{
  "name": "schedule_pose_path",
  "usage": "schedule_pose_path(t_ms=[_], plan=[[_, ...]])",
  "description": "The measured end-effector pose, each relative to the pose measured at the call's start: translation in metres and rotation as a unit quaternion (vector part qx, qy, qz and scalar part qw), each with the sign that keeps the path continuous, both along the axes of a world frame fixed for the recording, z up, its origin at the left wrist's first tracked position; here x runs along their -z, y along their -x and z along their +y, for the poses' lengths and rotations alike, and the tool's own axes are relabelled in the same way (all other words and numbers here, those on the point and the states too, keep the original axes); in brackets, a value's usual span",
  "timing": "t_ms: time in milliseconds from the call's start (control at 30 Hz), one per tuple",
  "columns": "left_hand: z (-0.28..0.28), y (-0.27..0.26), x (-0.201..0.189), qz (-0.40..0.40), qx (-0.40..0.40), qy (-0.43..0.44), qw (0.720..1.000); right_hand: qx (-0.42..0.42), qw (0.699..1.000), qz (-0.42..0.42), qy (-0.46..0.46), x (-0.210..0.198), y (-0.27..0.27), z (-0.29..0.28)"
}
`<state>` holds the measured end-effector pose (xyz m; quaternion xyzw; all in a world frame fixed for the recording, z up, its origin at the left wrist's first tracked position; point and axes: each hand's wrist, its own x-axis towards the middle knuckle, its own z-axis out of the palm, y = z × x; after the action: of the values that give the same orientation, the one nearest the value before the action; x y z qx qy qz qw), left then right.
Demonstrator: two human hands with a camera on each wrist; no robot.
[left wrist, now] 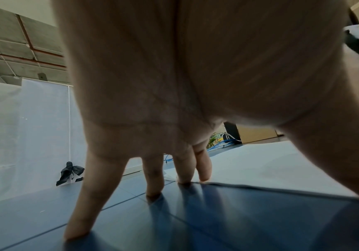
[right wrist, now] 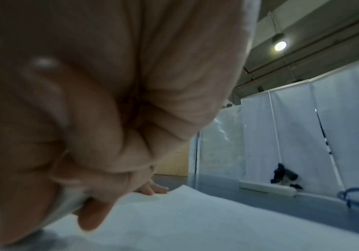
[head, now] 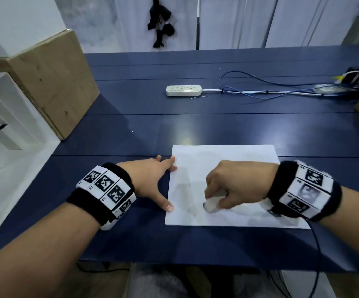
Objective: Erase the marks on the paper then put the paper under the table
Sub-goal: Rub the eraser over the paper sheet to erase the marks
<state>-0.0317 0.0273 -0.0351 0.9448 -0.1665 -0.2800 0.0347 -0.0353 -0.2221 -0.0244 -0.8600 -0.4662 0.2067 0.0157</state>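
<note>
A white sheet of paper lies flat on the blue table near its front edge, with faint grey smudges left of centre. My right hand grips a white eraser and presses its end onto the paper. My left hand is spread flat with straight fingers. Its thumb and forefinger tips press the paper's left edge, while the other fingers rest on the table.
A white power strip with blue and white cables lies at the back of the table. A cardboard box and white foam blocks stand at the left. White panels form the back wall.
</note>
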Motion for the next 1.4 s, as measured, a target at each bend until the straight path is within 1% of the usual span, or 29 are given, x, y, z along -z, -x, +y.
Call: schedule_pose_path(t_ms=[133, 200, 267, 300, 400, 433, 500, 567, 667, 700, 767, 867, 900, 967, 1100, 1167, 1200, 1267, 1367, 1400], plan=[[0.001, 0.0, 0.001, 0.0, -0.003, -0.002, 1.0, 0.125, 0.99, -0.06, -0.014, -0.008, -0.037, 0.0], [0.0, 0.0, 0.001, 0.0, -0.001, -0.002, 1.0, 0.142, 0.986, -0.087, -0.007, -0.006, -0.044, -0.003], [0.0, 0.0, 0.0, 0.001, -0.001, 0.0, 1.0, 0.12, 0.988, -0.088, -0.032, -0.001, -0.036, -0.004], [0.0, 0.0, 0.0, 0.002, -0.002, 0.001, 1.0, 0.099, 0.992, -0.071, -0.041, 0.0, -0.027, -0.004], [0.0, -0.001, 0.001, 0.001, -0.003, -0.002, 1.0, 0.008, 1.0, 0.002, 0.0, 0.0, -0.001, -0.003], [-0.001, -0.001, 0.001, 0.002, -0.003, -0.004, 1.0, 0.003, 1.0, 0.013, 0.013, 0.0, -0.001, -0.003], [-0.001, 0.0, -0.001, 0.004, -0.003, -0.004, 1.0, 0.04, 0.999, 0.009, 0.007, 0.0, -0.013, -0.001], [-0.001, 0.001, -0.002, 0.003, -0.002, -0.002, 1.0, 0.092, 0.995, -0.039, -0.024, -0.001, -0.034, -0.002], [-0.001, 0.001, -0.001, 0.003, -0.003, -0.004, 1.0, 0.147, 0.984, -0.1, -0.014, 0.0, -0.049, -0.006], [0.0, 0.001, -0.001, 0.003, -0.003, -0.005, 1.0, 0.144, 0.983, -0.108, -0.023, 0.003, -0.048, -0.006], [0.0, 0.001, 0.0, 0.004, -0.003, -0.003, 1.0, 0.112, 0.988, -0.092, -0.045, 0.004, -0.032, -0.005], [0.0, 0.0, 0.0, 0.002, 0.002, -0.004, 1.0, 0.034, 0.999, -0.004, -0.025, 0.0, -0.002, -0.003], [0.0, 0.0, 0.0, 0.002, 0.002, -0.004, 1.0, 0.021, 1.0, 0.009, -0.013, 0.0, 0.002, -0.002], [-0.001, 0.0, -0.001, 0.003, 0.001, -0.004, 1.0, 0.025, 1.0, -0.009, -0.001, -0.001, -0.005, -0.001], [-0.001, 0.002, -0.002, 0.002, 0.001, -0.003, 1.0, 0.133, 0.987, -0.082, -0.031, -0.002, -0.044, -0.006], [-0.001, 0.003, -0.002, 0.004, 0.0, -0.001, 1.0, 0.156, 0.983, -0.095, -0.038, 0.001, -0.049, -0.01], [-0.001, 0.003, -0.002, 0.003, 0.001, -0.001, 1.0, 0.149, 0.984, -0.094, -0.043, 0.001, -0.045, -0.011], [-0.001, 0.002, -0.003, 0.003, 0.001, -0.002, 1.0, 0.107, 0.99, -0.075, -0.053, -0.001, -0.028, -0.009], [-0.002, 0.002, -0.002, 0.0, 0.003, -0.007, 1.0, 0.042, 0.999, 0.007, -0.013, -0.003, -0.001, -0.007], [-0.002, 0.002, -0.002, 0.0, 0.003, -0.008, 1.0, 0.033, 0.999, 0.009, -0.006, -0.002, 0.0, -0.006]])
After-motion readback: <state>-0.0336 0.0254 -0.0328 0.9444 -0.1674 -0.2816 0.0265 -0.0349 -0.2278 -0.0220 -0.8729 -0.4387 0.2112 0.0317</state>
